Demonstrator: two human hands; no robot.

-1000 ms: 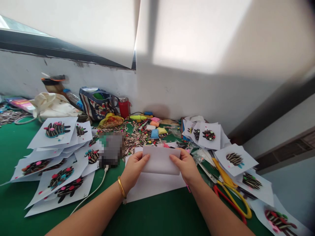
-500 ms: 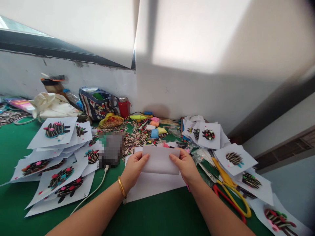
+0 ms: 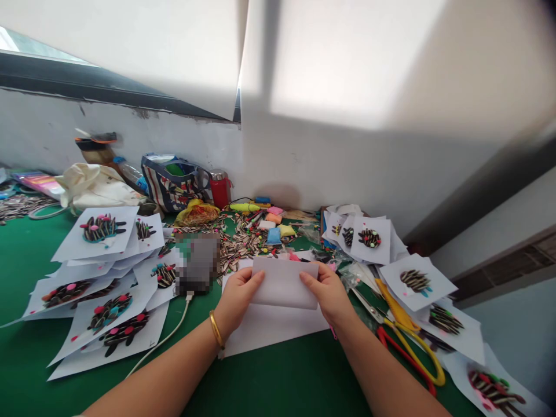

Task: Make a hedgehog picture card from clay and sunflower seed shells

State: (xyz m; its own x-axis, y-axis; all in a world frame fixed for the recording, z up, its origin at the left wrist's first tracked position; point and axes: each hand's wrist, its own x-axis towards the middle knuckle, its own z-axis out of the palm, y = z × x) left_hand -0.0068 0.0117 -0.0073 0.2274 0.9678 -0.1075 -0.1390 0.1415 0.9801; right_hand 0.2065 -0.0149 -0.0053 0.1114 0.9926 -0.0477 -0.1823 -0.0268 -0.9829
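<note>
A small blank white sheet of paper (image 3: 285, 284) is held up between both hands. My left hand (image 3: 238, 296) pinches its left edge, thumb on the near face. On the opposite edge my right hand (image 3: 330, 294) grips the same way; the fingers behind the paper are hidden. Beneath it, a larger white sheet (image 3: 273, 330) lies on the green table (image 3: 278, 379). Beyond the hands spreads a heap of striped sunflower seeds (image 3: 243, 237), with small packets of coloured clay (image 3: 273, 236) among them.
Paper cards with seed-and-clay animals (image 3: 104, 227) are stacked at left; more cards (image 3: 414, 281) lie at right beside yellow-handled scissors (image 3: 408, 341). A blurred-out device (image 3: 197, 263) with a white cable (image 3: 174, 330) is left of my hands. A striped bag (image 3: 171, 185) and red flask (image 3: 220, 190) stand behind.
The hands and the paper hold nearly the same pose. The whole view has shifted very slightly; nothing was taken up or let go.
</note>
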